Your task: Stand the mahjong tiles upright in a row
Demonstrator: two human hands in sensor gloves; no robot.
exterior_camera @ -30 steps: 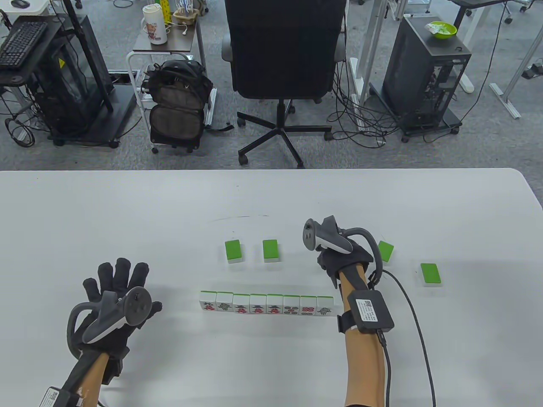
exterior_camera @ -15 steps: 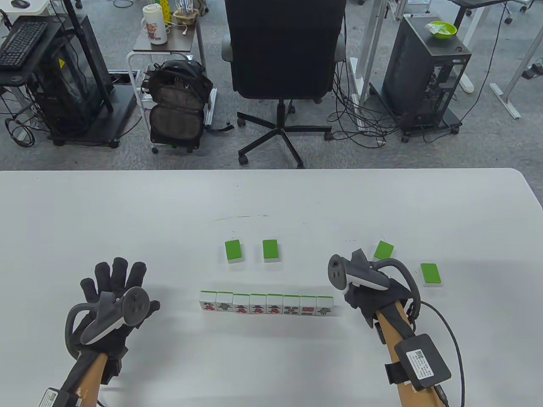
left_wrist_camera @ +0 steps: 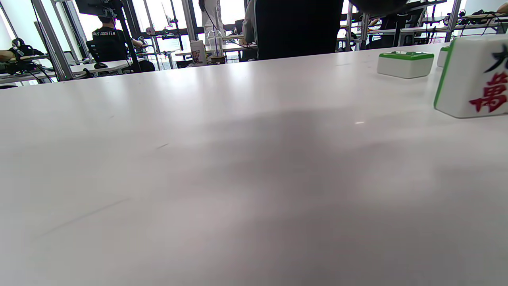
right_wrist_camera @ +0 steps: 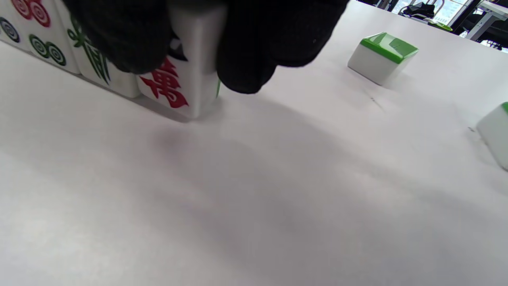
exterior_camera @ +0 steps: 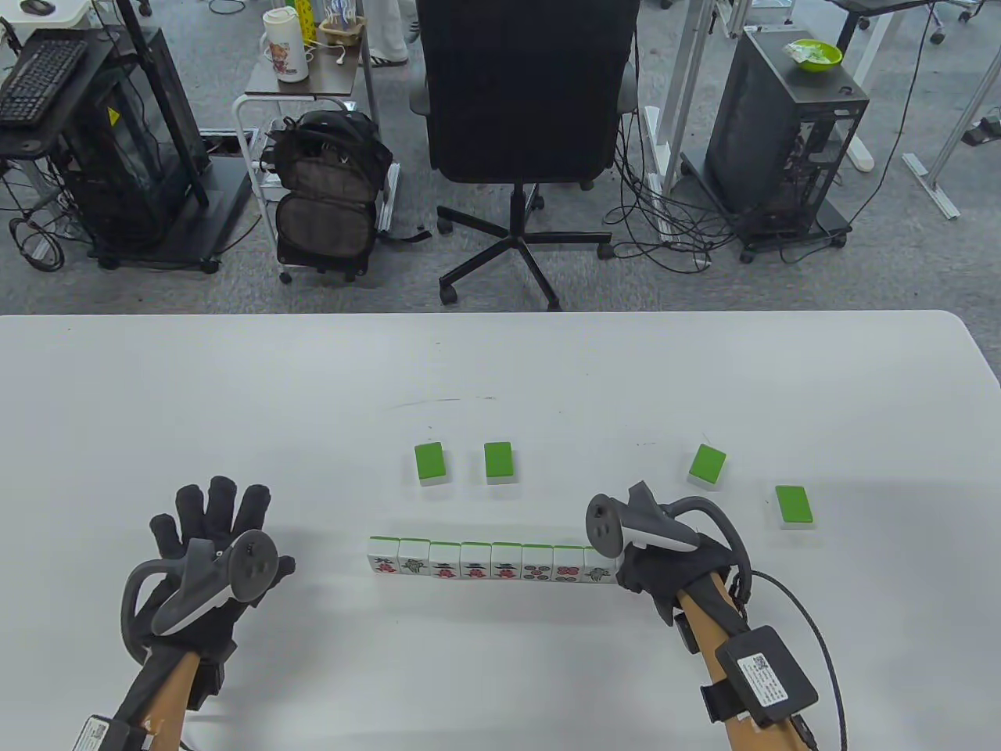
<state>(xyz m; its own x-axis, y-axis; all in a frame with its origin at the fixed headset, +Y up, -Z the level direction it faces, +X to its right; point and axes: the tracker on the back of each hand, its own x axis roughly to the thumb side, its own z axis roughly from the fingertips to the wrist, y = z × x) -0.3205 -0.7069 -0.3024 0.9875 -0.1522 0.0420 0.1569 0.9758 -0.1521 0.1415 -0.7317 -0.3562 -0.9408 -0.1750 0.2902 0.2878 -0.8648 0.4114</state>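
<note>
A row of upright mahjong tiles (exterior_camera: 491, 561) stands on the white table (exterior_camera: 313, 375), faces toward me. My right hand (exterior_camera: 653, 567) is at the row's right end. In the right wrist view its fingers (right_wrist_camera: 254, 51) pinch a tile with a red character (right_wrist_camera: 178, 85), standing upright on the table beside the bamboo tile (right_wrist_camera: 99, 67). Several green-backed tiles lie face down: two behind the row (exterior_camera: 431, 461) (exterior_camera: 498, 460) and two at the right (exterior_camera: 707, 466) (exterior_camera: 794, 505). My left hand (exterior_camera: 211, 540) rests flat on the table, fingers spread, left of the row, holding nothing. The left wrist view shows the row's leftmost tile (left_wrist_camera: 474, 77).
A black office chair (exterior_camera: 520, 94) stands beyond the table's far edge, with a backpack (exterior_camera: 328, 195) and equipment carts on the floor. The table's far edge runs across the middle of the table view.
My right hand has come back from the face-down tiles behind the row to the row's right end, carrying a tile, and now holds it upright against the last tile. My left hand has stayed still.
</note>
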